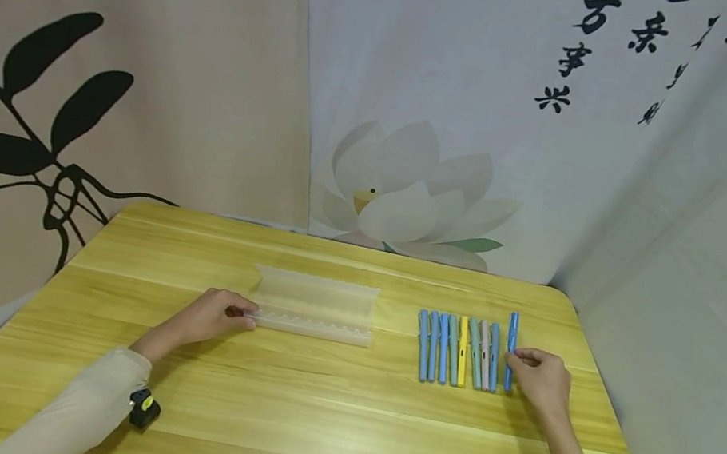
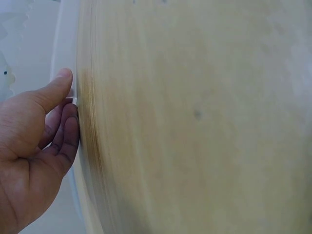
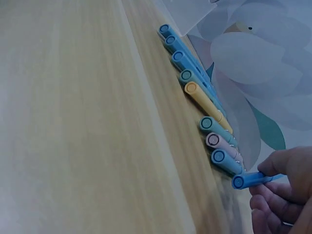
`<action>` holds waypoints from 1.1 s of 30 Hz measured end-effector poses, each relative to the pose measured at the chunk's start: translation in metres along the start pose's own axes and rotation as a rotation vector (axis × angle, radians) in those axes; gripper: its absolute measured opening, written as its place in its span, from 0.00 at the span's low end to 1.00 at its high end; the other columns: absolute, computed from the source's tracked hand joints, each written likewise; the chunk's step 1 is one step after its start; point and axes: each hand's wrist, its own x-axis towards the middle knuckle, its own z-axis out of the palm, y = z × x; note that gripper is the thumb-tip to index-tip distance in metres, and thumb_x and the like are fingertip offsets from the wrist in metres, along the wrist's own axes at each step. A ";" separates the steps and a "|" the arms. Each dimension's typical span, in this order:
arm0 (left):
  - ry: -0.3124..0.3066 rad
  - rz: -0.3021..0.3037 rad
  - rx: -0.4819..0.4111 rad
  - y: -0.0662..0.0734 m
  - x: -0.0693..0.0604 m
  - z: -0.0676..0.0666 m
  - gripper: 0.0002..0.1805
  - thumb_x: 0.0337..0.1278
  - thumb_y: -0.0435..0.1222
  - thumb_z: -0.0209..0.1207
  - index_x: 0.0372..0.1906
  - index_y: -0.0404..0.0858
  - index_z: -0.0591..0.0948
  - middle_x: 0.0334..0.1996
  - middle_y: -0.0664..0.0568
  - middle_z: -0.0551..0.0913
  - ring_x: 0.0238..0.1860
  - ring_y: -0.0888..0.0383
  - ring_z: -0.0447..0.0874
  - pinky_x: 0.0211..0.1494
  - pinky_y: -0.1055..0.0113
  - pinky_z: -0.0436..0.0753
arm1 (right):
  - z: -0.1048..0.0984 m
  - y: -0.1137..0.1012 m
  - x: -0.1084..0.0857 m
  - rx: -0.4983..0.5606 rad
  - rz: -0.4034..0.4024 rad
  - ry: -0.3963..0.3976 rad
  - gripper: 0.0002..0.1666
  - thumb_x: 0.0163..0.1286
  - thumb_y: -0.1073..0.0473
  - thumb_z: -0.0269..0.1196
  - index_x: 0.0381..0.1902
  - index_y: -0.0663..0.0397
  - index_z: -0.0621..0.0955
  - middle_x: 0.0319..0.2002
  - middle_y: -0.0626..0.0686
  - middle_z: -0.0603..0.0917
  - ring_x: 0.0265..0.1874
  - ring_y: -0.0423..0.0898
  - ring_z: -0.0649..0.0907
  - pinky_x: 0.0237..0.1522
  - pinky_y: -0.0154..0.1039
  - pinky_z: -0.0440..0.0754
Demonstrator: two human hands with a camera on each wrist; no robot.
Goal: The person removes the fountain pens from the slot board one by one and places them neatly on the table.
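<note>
A translucent plastic pen case [image 1: 314,301] with a scalloped edge lies on the table, left of centre. Its near left corner is pinched between the thumb and fingers of my left hand [image 1: 220,311]; in the left wrist view the case's edge [image 2: 67,39] runs up from the thumb. Over on the right, my right hand [image 1: 542,380] holds a blue marker pen [image 1: 513,333] by thumb and fingers, at the right end of a row. The right wrist view shows the round end of this blue pen [image 3: 247,180] pointing away from the fingers.
Several more pens lie side by side left of the held one: blue, green, a yellow pen [image 1: 462,350] and a greyish-pink pen [image 1: 484,354]. The wooden table [image 1: 314,421] ends at a fabric backdrop [image 1: 428,109] with printed leaves, a flower and characters.
</note>
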 end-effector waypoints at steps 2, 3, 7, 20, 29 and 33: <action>-0.002 0.000 0.001 0.000 0.000 0.000 0.18 0.66 0.38 0.66 0.55 0.32 0.86 0.40 0.53 0.89 0.39 0.62 0.83 0.43 0.67 0.83 | 0.001 0.002 0.001 -0.013 -0.001 -0.005 0.22 0.69 0.48 0.68 0.46 0.63 0.88 0.38 0.59 0.90 0.36 0.53 0.87 0.35 0.41 0.80; -0.003 0.001 0.002 0.000 0.000 0.000 0.18 0.67 0.39 0.66 0.55 0.32 0.86 0.41 0.53 0.89 0.39 0.62 0.83 0.43 0.67 0.83 | 0.001 0.003 0.001 -0.021 -0.001 -0.011 0.21 0.69 0.49 0.68 0.45 0.64 0.88 0.38 0.59 0.90 0.36 0.53 0.87 0.34 0.41 0.80; -0.003 0.006 0.009 -0.001 0.000 0.001 0.18 0.67 0.39 0.66 0.55 0.33 0.86 0.41 0.53 0.88 0.39 0.63 0.83 0.43 0.67 0.83 | 0.001 0.004 0.003 -0.051 0.003 -0.039 0.21 0.69 0.50 0.68 0.44 0.65 0.89 0.38 0.60 0.90 0.38 0.56 0.87 0.34 0.42 0.80; -0.003 0.001 -0.003 -0.001 0.000 0.001 0.18 0.67 0.39 0.66 0.56 0.33 0.86 0.42 0.52 0.89 0.39 0.62 0.83 0.43 0.66 0.83 | 0.003 0.007 0.008 -0.103 0.016 -0.069 0.21 0.69 0.50 0.67 0.43 0.65 0.89 0.41 0.62 0.90 0.42 0.61 0.86 0.41 0.52 0.80; 0.003 0.004 -0.011 -0.001 -0.001 0.001 0.18 0.67 0.39 0.66 0.56 0.34 0.86 0.43 0.51 0.89 0.41 0.61 0.84 0.45 0.65 0.84 | 0.005 0.006 0.009 -0.111 -0.009 -0.094 0.21 0.70 0.50 0.66 0.43 0.65 0.89 0.40 0.62 0.90 0.41 0.62 0.86 0.42 0.56 0.82; 0.002 0.001 -0.005 -0.001 -0.001 0.001 0.18 0.67 0.40 0.66 0.56 0.34 0.86 0.43 0.52 0.89 0.41 0.61 0.84 0.45 0.65 0.84 | 0.006 0.005 0.008 -0.111 -0.003 -0.092 0.22 0.69 0.49 0.67 0.43 0.65 0.89 0.38 0.61 0.90 0.39 0.60 0.86 0.40 0.54 0.82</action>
